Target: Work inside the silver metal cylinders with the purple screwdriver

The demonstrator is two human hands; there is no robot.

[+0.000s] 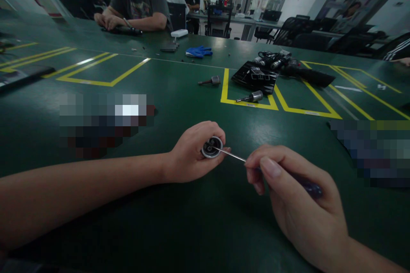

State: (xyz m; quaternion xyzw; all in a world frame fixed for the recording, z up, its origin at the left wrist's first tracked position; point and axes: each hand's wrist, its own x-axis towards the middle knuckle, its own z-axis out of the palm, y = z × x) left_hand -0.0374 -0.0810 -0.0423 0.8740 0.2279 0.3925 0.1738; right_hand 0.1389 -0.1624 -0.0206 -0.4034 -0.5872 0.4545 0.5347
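Observation:
My left hand (192,153) is closed around a round metal connector (207,153), its open end turned toward me and small round contacts showing inside. In my right hand (297,196) is a screwdriver (235,156) with a thin shaft and a dark, bluish handle. The shaft points left, and its tip reaches into the open end of the connector. Whether the tip touches a screw in there I cannot tell. Most of the connector's body is hidden by my left fingers, and part of the handle by my right palm.
Two similar metal connectors (209,80) (251,97) lie ahead on the green table (179,106). Behind them are a black plastic bag (256,77) and a heap of cabled connectors (277,59). A blue glove (199,52) lies farther back. A person (137,8) sits across the table.

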